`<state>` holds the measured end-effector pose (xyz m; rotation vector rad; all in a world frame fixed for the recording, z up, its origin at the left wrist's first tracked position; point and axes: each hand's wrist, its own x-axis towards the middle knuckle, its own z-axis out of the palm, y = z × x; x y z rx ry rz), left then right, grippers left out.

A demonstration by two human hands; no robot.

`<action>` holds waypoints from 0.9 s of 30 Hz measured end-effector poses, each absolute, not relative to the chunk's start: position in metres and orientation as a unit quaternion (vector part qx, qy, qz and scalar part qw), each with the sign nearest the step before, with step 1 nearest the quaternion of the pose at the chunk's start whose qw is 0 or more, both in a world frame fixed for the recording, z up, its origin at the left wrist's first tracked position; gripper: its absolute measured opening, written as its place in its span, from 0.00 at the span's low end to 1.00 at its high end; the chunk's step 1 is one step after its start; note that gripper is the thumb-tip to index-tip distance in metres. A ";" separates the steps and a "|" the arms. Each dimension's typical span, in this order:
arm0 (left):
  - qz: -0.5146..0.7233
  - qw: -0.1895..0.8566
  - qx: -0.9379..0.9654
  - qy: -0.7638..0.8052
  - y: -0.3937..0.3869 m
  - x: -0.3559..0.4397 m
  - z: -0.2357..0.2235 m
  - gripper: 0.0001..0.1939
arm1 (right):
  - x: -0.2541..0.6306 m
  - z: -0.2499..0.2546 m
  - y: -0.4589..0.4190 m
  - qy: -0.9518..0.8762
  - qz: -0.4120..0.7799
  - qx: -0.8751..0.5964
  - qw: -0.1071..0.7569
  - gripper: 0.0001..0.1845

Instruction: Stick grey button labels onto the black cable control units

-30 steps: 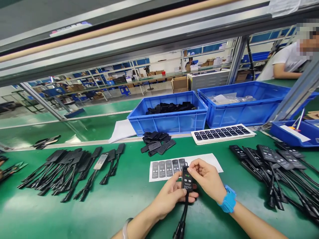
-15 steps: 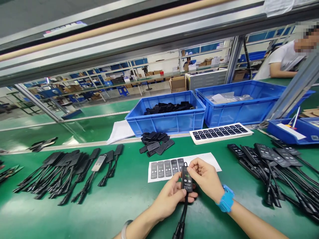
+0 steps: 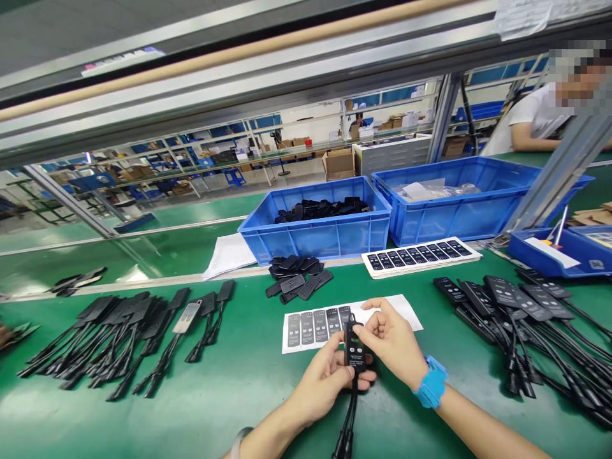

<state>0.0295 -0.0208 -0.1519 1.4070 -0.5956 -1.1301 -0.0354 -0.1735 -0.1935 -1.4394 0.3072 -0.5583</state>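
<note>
In the middle of the bench, my left hand [image 3: 325, 376] is closed around a small black controller [image 3: 355, 350] with a hanging loop at its top. Two black cables [image 3: 349, 417] run down from it, and a printed label covers its face. My right hand [image 3: 394, 341] has its thumb pressed on the upper part of that face; its index finger is bent above and its other fingers are curled. Behind the hands lies a white label sheet [image 3: 319, 326] with several dark labels on its left part, its middle partly hidden by my hands.
Cabled controllers lie in a left pile [image 3: 119, 319] and a labelled right pile [image 3: 507, 306]. Loose black covers [image 3: 296, 280] sit before a blue bin [image 3: 315, 236]. A second blue bin [image 3: 444, 220], a label stack [image 3: 421, 258] and a blue tray [image 3: 549, 258] stand right. A person [image 3: 535, 121] sits beyond.
My right thumb has slid a little down over the controller's face, and the index finger has lifted and straightened somewhat. My left hand keeps its hold. The whole view has shifted slightly.
</note>
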 end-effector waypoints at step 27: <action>-0.409 0.587 0.671 -0.196 -0.034 0.030 -0.145 0.33 | -0.036 -0.189 -0.158 0.024 -0.197 -0.752 0.628 0.34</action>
